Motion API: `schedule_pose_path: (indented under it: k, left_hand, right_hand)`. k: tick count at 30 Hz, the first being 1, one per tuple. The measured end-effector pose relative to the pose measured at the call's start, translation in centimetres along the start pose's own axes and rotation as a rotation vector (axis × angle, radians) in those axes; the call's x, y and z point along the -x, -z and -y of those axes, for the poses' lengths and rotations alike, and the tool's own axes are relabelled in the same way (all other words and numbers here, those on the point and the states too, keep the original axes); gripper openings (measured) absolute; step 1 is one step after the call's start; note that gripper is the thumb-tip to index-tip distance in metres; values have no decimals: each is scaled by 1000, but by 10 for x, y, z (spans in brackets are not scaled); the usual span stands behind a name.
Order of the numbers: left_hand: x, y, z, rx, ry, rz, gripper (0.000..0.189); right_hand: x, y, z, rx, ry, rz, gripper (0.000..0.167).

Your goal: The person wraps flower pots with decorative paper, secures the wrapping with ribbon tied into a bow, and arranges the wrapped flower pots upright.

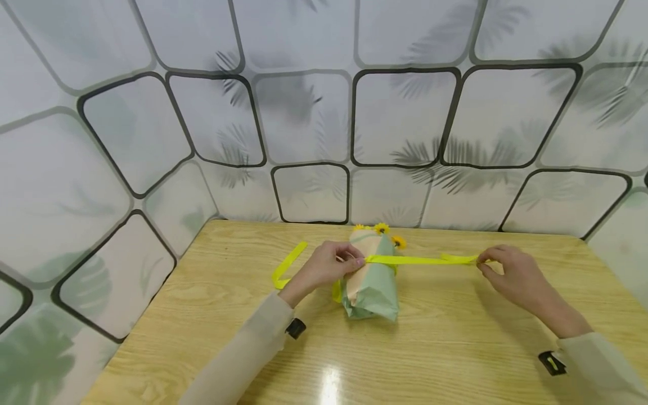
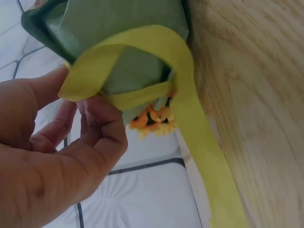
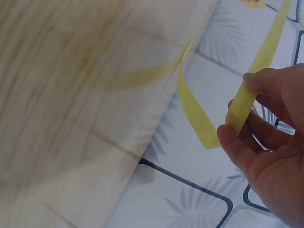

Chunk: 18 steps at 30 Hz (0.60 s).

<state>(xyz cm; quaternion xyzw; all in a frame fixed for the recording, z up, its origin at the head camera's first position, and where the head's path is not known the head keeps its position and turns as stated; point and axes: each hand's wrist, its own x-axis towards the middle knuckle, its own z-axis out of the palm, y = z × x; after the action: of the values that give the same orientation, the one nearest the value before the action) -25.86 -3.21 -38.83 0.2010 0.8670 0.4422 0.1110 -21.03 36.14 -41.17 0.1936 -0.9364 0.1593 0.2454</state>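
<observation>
A small bouquet wrapped in green and pale peach paper lies on the table, its yellow flowers toward the wall. Around its middle runs a yellow ribbon. My left hand pinches the ribbon at the bouquet's left side; in the left wrist view a ribbon loop arches over the wrapping by the fingertips. Off to the right, my right hand holds the other stretch between thumb and fingers, drawn out straight from the bouquet. In the right wrist view the ribbon's tail folds back below the fingers.
A loose ribbon end lies on the wooden table left of the bouquet. Behind the table's far edge hangs a patterned cloth wall that also closes off the left side.
</observation>
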Motion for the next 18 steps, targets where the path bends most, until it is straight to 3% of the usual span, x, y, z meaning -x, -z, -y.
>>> schedule_pose_path:
  k: [5, 12, 18]
  left_hand:
    - [9, 11, 15, -79, -24, -11, 6]
    - [23, 25, 26, -212, -12, -55, 9]
    - [23, 24, 27, -258, 63, -43, 10]
  right_hand:
    - [5, 4, -5, -1, -40, 90, 10]
    - [4, 6, -10, 15, -82, 354, 13]
    - [11, 3, -15, 26, -69, 403, 19]
